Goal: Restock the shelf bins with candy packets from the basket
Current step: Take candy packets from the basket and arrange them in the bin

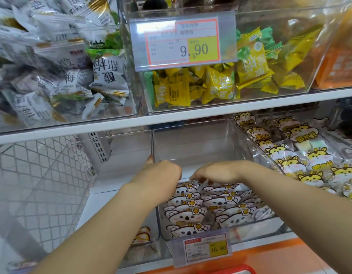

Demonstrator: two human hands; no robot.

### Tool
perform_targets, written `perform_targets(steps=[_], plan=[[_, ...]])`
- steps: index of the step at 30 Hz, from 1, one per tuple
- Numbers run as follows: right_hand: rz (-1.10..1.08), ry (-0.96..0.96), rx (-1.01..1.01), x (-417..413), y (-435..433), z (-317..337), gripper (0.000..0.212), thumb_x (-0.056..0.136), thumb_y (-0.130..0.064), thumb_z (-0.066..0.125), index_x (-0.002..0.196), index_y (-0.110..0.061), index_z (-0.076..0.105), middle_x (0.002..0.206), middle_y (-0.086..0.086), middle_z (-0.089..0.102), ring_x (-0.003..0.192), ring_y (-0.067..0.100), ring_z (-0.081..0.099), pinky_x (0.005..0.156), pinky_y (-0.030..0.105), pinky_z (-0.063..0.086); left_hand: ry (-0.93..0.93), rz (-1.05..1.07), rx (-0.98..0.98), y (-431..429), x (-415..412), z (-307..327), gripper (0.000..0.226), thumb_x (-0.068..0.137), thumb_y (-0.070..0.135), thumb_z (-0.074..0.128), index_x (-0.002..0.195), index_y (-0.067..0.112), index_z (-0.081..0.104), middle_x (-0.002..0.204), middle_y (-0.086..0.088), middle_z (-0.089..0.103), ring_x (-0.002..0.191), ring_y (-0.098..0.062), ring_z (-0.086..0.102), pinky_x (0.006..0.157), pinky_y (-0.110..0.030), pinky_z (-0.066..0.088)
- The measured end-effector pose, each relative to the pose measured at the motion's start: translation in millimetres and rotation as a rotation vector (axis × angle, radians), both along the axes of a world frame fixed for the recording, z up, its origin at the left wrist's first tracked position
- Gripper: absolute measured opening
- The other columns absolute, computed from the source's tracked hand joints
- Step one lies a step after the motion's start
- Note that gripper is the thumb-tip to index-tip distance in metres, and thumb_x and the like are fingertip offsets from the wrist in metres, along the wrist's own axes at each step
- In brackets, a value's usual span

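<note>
The koala candy packets (193, 204) are white, each printed with a grey koala face and a yellow flower. They stand on edge in two side-by-side rows, overlapping front to back, and fill the front half of a clear plastic bin (191, 143) on the lower shelf. The rear half of that bin shows only its transparent walls and floor. The left hand (161, 175) and right hand (216, 171) meet over the rearmost packets, and the right fingertips touch their tops; whether either hand grips a packet is hidden. A sliver of the red basket (237, 269) rim shows at the bottom edge, below the bin.
</note>
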State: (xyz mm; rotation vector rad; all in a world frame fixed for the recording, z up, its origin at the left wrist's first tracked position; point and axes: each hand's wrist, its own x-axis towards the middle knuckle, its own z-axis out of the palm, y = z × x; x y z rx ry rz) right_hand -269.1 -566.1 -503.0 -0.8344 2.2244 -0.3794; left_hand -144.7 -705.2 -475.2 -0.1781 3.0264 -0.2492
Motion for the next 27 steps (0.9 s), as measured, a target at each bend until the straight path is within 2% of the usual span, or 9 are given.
perform_targets(steps=[3, 7, 12, 14, 15, 17, 20, 23, 27], plan=[[0.024, 0.002, 0.007, 4.8, -5.4, 1.6, 0.045, 0.103, -0.048, 0.031, 0.133, -0.027, 0.056, 0.121, -0.006, 0.060, 0.115, 0.016, 0.054, 0.105, 0.036, 0.041, -0.021, 0.010, 0.027, -2.5, 0.1, -3.4, 0.034, 0.096, 0.006, 0.052, 0.125, 0.022, 0.061, 0.106, -0.001, 0.071, 0.106, -0.022, 0.063, 0.121, -0.052, 0.012], [0.026, 0.001, 0.004, 6.5, -5.0, 3.8, 0.045, 0.105, -0.043, 0.028, 0.133, -0.023, 0.057, 0.116, -0.007, 0.061, 0.114, 0.015, 0.054, 0.102, 0.033, 0.042, -0.036, 0.015, 0.050, -3.3, -0.2, -3.4, 0.038, 0.098, 0.009, 0.054, 0.132, 0.023, 0.057, 0.116, -0.001, 0.069, 0.112, -0.022, 0.062, 0.121, -0.053, 0.008], [0.072, 0.074, 0.052, 5.3, -1.8, 6.0, 0.054, 0.098, -0.053, 0.026, 0.135, -0.027, 0.055, 0.132, -0.004, 0.060, 0.119, 0.018, 0.054, 0.109, 0.042, 0.040, -0.019, 0.008, 0.047, -2.9, 0.7, -4.0, 0.033, 0.097, 0.009, 0.056, 0.127, 0.023, 0.059, 0.111, 0.000, 0.070, 0.108, -0.023, 0.063, 0.121, -0.056, 0.009], [0.088, 0.154, 0.051, 6.5, -0.7, 7.1, 0.061, 0.090, -0.059, 0.025, 0.130, -0.027, 0.058, 0.134, -0.004, 0.059, 0.119, 0.020, 0.054, 0.108, 0.044, 0.040, -0.013, 0.007, 0.036, -1.1, 1.4, -3.5, 0.030, 0.098, 0.010, 0.056, 0.125, 0.022, 0.059, 0.110, 0.000, 0.070, 0.107, -0.023, 0.064, 0.121, -0.057, 0.009], [0.092, 0.201, 0.034, 7.9, 0.2, 7.6, 0.058, 0.092, -0.058, 0.027, 0.125, -0.024, 0.060, 0.131, -0.002, 0.059, 0.117, 0.022, 0.055, 0.107, 0.045, 0.041, -0.011, 0.007, 0.035, 0.0, 2.3, -2.8, 0.030, 0.098, 0.010, 0.055, 0.125, 0.022, 0.059, 0.111, 0.000, 0.070, 0.108, -0.023, 0.064, 0.121, -0.057, 0.009], [0.103, 0.283, -0.028, 14.0, 3.9, 9.6, 0.049, 0.101, -0.051, 0.031, 0.122, -0.020, 0.063, 0.130, 0.002, 0.060, 0.116, 0.024, 0.055, 0.106, 0.045, 0.041, -0.005, 0.002, 0.033, 2.4, 5.6, -0.3, 0.031, 0.099, 0.011, 0.055, 0.127, 0.023, 0.058, 0.114, 0.000, 0.070, 0.110, -0.023, 0.063, 0.121, -0.057, 0.010], [0.068, 0.372, -0.151, 29.0, 16.6, 16.5, 0.046, 0.102, -0.051, 0.038, 0.131, -0.025, 0.062, 0.134, -0.001, 0.062, 0.118, 0.020, 0.057, 0.104, 0.041, 0.045, 0.013, -0.006, 0.038, 8.4, 17.7, 9.7, 0.036, 0.100, 0.016, 0.054, 0.134, 0.025, 0.053, 0.126, 0.000, 0.066, 0.119, -0.022, 0.060, 0.120, -0.057, 0.010], [0.009, 0.420, -0.266, 49.7, 36.9, 26.2, 0.040, 0.098, -0.049, 0.049, 0.129, -0.027, 0.062, 0.125, -0.005, 0.067, 0.110, 0.015, 0.062, 0.097, 0.037, 0.050, 0.091, -0.002, 0.081, 19.7, 41.1, 25.8, 0.038, 0.102, 0.031, 0.050, 0.140, 0.032, 0.048, 0.137, 0.006, 0.059, 0.125, -0.017, 0.057, 0.121, -0.053, 0.007], [-0.048, 0.491, -0.490, 94.0, 71.2, 46.5, 0.026, 0.096, -0.032, 0.060, 0.118, -0.024, 0.070, 0.107, -0.005, 0.072, 0.098, 0.012, 0.066, 0.090, 0.035, 0.053, 0.289, -0.037, 0.153, 38.8, 91.3, 42.0, 0.035, 0.101, 0.037, 0.049, 0.136, 0.037, 0.049, 0.139, 0.012, 0.057, 0.127, -0.012, 0.054, 0.121, -0.044, 0.012]])
